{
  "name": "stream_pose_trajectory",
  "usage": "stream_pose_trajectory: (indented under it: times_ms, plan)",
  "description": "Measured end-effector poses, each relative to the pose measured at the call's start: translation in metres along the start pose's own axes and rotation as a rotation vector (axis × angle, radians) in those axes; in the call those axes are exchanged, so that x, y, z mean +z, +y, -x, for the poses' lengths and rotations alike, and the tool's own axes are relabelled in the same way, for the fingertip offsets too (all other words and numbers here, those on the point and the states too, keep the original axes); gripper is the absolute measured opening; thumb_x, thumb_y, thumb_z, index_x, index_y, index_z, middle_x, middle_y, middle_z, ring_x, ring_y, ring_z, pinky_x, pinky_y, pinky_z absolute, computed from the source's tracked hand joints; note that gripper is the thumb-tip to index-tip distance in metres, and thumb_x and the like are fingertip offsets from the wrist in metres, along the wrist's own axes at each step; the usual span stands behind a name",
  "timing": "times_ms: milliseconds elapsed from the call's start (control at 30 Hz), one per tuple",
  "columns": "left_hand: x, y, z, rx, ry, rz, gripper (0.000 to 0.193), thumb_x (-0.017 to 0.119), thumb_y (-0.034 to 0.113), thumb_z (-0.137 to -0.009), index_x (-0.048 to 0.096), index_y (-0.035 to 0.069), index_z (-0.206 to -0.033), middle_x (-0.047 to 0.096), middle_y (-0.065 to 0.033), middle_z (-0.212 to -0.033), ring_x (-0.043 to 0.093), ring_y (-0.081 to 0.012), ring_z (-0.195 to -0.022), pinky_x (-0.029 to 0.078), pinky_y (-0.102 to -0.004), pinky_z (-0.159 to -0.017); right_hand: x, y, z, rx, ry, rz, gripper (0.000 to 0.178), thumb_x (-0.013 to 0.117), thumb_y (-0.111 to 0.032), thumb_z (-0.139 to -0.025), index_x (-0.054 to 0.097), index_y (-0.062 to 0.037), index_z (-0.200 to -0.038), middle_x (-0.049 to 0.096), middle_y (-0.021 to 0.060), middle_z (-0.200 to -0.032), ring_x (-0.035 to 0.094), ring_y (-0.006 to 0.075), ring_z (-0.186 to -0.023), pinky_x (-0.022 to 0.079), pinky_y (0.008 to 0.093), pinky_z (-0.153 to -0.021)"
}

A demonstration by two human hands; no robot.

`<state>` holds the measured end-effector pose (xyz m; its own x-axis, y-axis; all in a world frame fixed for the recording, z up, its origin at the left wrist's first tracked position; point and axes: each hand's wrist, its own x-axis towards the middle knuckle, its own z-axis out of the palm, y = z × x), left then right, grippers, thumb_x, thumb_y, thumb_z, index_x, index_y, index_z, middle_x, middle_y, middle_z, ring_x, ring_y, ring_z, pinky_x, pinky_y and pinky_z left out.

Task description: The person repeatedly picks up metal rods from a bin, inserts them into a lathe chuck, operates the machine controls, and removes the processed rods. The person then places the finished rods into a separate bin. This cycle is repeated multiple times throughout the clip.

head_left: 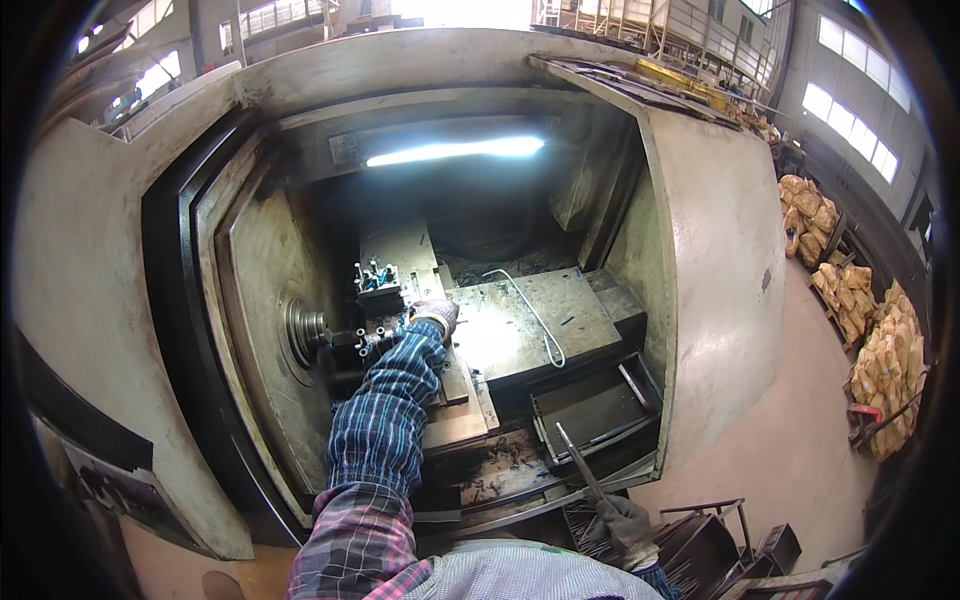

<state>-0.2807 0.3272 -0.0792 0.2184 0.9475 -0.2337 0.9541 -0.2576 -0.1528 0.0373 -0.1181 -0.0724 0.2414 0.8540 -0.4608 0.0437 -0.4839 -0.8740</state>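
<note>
My left hand (437, 313), in a light glove, reaches into a lathe's work area. It lies against the tool holder block (379, 284) on the slide, and its fingers are mostly hidden behind the hand and sleeve. Left of it, the round spindle chuck (304, 330) sticks out from the machine's wall. At the lower right, my right hand (628, 530), in a dark grey glove, is closed round a long thin metal rod (580, 462) that slants up and left over the front tray. A bent white hook (535, 318) rests on the flat metal cover.
A dark tray (600, 405) sits at the machine's front right, and dark chips lie on the bed (500, 465). The thick cabinet edge (650, 250) frames the opening. Below right stand dark metal bins (700, 550). Wrapped bundles (885, 350) line the right side.
</note>
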Motion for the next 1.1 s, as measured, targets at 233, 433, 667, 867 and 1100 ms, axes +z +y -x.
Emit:
stream_pose_trajectory:
  times_ms: [233,433,667,867,1100]
  plan:
    - [-0.046,0.026,0.121,-0.001,0.823,0.568,0.049,0.071,0.037,-0.089,0.063,0.018,-0.134,0.069,-0.0130,-0.121,0.064,-0.0348,-0.113,0.050,-0.0488,-0.097,0.030,-0.031,-0.042,-0.195,-0.108,0.000,0.035,0.068,-0.028,-0.101,0.069,0.0005,-0.121,0.070,0.0018,-0.077,0.060,0.0063,-0.058,0.047,0.0219,-0.053]
    - [-0.087,0.005,0.335,0.044,1.402,0.486,0.039,0.074,0.024,-0.093,0.065,0.005,-0.127,0.064,-0.0116,-0.131,0.056,-0.0316,-0.128,0.041,-0.0485,-0.112,0.103,-0.092,-0.118,-0.525,-0.327,-0.042,0.019,0.065,-0.013,-0.102,0.066,-0.0014,-0.117,0.071,0.0041,-0.090,0.067,0.0103,-0.085,0.053,0.0242,-0.067]
    - [-0.034,-0.070,0.533,-0.567,1.552,-0.005,0.046,0.049,0.024,-0.108,0.050,-0.005,-0.144,0.050,-0.0249,-0.149,0.049,-0.0409,-0.137,0.042,-0.0462,-0.116,0.225,-0.187,-0.237,-0.908,-0.292,0.640,0.030,0.066,-0.035,-0.099,0.070,-0.0104,-0.116,0.075,0.0101,-0.100,0.071,0.0260,-0.093,0.056,0.0373,-0.082]
    - [-0.004,-0.133,0.570,-1.064,1.375,-0.086,0.039,0.049,0.019,-0.107,0.056,-0.003,-0.138,0.056,-0.0217,-0.143,0.053,-0.0387,-0.133,0.041,-0.0507,-0.114,0.321,-0.277,-0.226,-0.893,-0.372,1.358,0.029,0.058,-0.034,-0.098,0.074,-0.0129,-0.108,0.074,0.0143,-0.101,0.072,0.0316,-0.095,0.056,0.0464,-0.083]
    - [0.039,-0.144,0.572,-1.019,1.495,0.106,0.041,0.052,0.010,-0.105,0.053,0.001,-0.145,0.053,-0.0124,-0.150,0.057,-0.0231,-0.131,0.048,-0.0307,-0.106,0.376,-0.268,-0.260,-0.840,-0.627,1.250,0.033,0.064,-0.040,-0.096,0.073,-0.0177,-0.120,0.074,0.0064,-0.113,0.070,0.0251,-0.108,0.053,0.0391,-0.095]
